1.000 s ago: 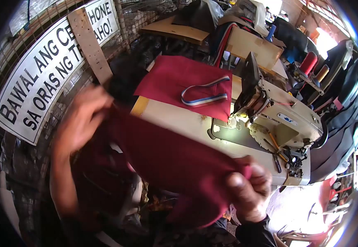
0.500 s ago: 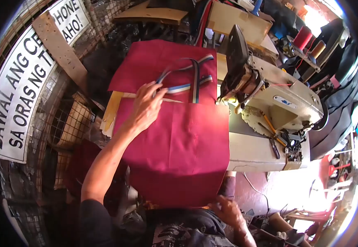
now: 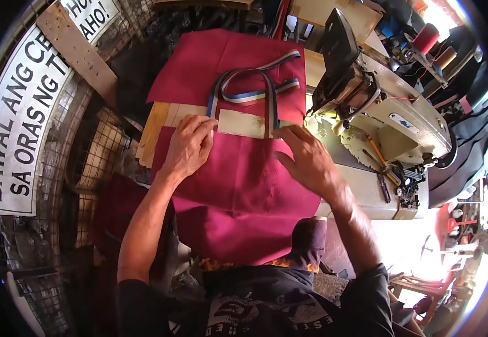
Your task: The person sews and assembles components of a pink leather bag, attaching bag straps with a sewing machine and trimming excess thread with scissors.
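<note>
A maroon fabric panel (image 3: 238, 174) lies toward me, its lower part draping over the table edge. Along its top edge, a looped strap (image 3: 272, 101) striped in blue, white and dark comes down at two places. At the strap's left end, my left hand (image 3: 189, 145) is closed, with fingertips pressed together on the strap at the fabric edge. My right hand (image 3: 311, 163) hovers over the panel's right side, thumb and fingers apart, fingertips near the strap's right end. Beyond lies a second maroon panel (image 3: 199, 62), partly under the strap's far part.
A sewing machine (image 3: 401, 112) stands at the right, with an orange-handled tool (image 3: 376, 149) and small metal parts on its bed. Thread spools (image 3: 426, 39) stand behind it. A wire mesh wall with a lettered sign (image 3: 22, 123) borders the left.
My right hand has come up from near my lap to the panel's top right edge. My left hand has brought the strap's left end down to the panel's edge.
</note>
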The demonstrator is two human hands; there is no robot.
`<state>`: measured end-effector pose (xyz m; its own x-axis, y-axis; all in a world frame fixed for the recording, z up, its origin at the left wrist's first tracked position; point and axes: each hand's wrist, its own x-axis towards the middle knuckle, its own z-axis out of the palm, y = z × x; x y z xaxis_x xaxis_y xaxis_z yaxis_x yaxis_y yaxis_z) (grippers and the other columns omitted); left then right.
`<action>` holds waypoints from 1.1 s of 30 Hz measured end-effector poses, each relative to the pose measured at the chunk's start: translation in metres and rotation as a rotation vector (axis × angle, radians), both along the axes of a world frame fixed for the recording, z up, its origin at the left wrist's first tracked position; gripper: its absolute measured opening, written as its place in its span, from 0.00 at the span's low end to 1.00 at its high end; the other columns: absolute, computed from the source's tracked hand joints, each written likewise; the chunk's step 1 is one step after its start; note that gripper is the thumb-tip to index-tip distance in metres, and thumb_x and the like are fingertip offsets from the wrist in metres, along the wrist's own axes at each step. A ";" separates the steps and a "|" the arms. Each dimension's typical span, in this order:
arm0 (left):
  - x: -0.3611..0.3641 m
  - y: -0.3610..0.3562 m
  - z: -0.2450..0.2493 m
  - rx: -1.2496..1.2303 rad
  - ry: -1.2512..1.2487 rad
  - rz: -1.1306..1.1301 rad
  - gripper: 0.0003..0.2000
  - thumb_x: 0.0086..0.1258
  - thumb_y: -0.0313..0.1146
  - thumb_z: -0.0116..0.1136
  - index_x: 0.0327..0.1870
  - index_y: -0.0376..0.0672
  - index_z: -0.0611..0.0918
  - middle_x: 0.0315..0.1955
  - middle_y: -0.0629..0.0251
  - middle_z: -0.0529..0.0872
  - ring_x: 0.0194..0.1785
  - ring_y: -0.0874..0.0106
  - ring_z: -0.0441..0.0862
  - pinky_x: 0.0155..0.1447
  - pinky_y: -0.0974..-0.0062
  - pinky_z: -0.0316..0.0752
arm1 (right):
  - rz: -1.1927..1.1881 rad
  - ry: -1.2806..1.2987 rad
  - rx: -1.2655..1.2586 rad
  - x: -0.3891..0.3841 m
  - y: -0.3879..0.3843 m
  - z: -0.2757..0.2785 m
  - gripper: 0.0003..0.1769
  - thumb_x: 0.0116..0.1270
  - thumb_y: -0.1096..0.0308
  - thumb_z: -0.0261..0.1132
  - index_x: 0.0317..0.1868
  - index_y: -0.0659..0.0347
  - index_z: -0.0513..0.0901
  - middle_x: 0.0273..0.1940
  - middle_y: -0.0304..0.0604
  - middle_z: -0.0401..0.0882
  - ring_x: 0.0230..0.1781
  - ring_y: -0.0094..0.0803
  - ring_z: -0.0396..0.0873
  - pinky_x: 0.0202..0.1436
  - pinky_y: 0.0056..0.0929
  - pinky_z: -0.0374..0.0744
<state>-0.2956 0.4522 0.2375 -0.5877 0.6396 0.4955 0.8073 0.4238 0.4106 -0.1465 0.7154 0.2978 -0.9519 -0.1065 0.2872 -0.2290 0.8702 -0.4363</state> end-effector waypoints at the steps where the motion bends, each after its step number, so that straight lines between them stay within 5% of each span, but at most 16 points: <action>1: 0.000 -0.002 0.002 -0.012 -0.006 -0.016 0.15 0.69 0.25 0.60 0.56 0.37 0.85 0.52 0.57 0.84 0.57 0.56 0.80 0.67 0.58 0.75 | 0.034 -0.034 -0.006 -0.009 0.003 -0.001 0.28 0.63 0.69 0.75 0.64 0.62 0.79 0.55 0.52 0.83 0.58 0.51 0.81 0.63 0.45 0.80; 5: 0.001 -0.003 0.013 -0.092 -0.012 -0.086 0.20 0.62 0.24 0.62 0.58 0.37 0.85 0.51 0.57 0.83 0.57 0.55 0.78 0.67 0.58 0.74 | 0.119 -0.333 0.062 -0.036 0.012 -0.006 0.34 0.60 0.69 0.77 0.68 0.61 0.77 0.60 0.52 0.81 0.64 0.49 0.77 0.68 0.44 0.77; 9: 0.001 -0.004 0.017 -0.102 -0.089 -0.147 0.24 0.58 0.26 0.68 0.60 0.40 0.84 0.49 0.58 0.81 0.58 0.56 0.77 0.67 0.59 0.74 | 0.107 -0.582 0.058 -0.054 0.002 0.004 0.28 0.58 0.72 0.77 0.60 0.62 0.81 0.47 0.53 0.86 0.52 0.50 0.84 0.60 0.45 0.81; 11: -0.006 -0.007 0.021 -0.110 -0.197 -0.169 0.26 0.57 0.27 0.70 0.61 0.41 0.84 0.48 0.59 0.79 0.58 0.56 0.76 0.67 0.60 0.73 | 0.181 -0.437 0.068 -0.052 0.007 -0.002 0.23 0.56 0.74 0.73 0.54 0.63 0.83 0.44 0.56 0.87 0.52 0.54 0.85 0.57 0.50 0.81; 16: -0.014 0.003 0.040 -0.304 -0.089 -0.218 0.09 0.62 0.26 0.71 0.41 0.34 0.87 0.41 0.58 0.81 0.49 0.58 0.81 0.60 0.58 0.76 | 0.151 -0.339 0.031 -0.058 0.020 -0.016 0.22 0.55 0.78 0.69 0.53 0.65 0.83 0.47 0.59 0.87 0.55 0.57 0.84 0.58 0.52 0.80; 24: -0.019 0.015 0.044 -0.378 -0.132 -0.203 0.11 0.68 0.29 0.65 0.47 0.31 0.85 0.44 0.52 0.83 0.53 0.50 0.82 0.60 0.55 0.77 | 0.314 -0.356 0.073 -0.105 -0.007 -0.016 0.27 0.59 0.69 0.76 0.59 0.64 0.83 0.53 0.55 0.87 0.58 0.54 0.83 0.63 0.48 0.80; 33: -0.038 0.001 0.036 -0.393 -0.156 -0.257 0.14 0.66 0.28 0.66 0.50 0.34 0.86 0.46 0.50 0.87 0.57 0.49 0.83 0.64 0.57 0.77 | 0.343 -0.479 0.186 -0.123 -0.046 0.002 0.29 0.58 0.71 0.77 0.61 0.62 0.84 0.54 0.55 0.87 0.60 0.52 0.83 0.65 0.47 0.80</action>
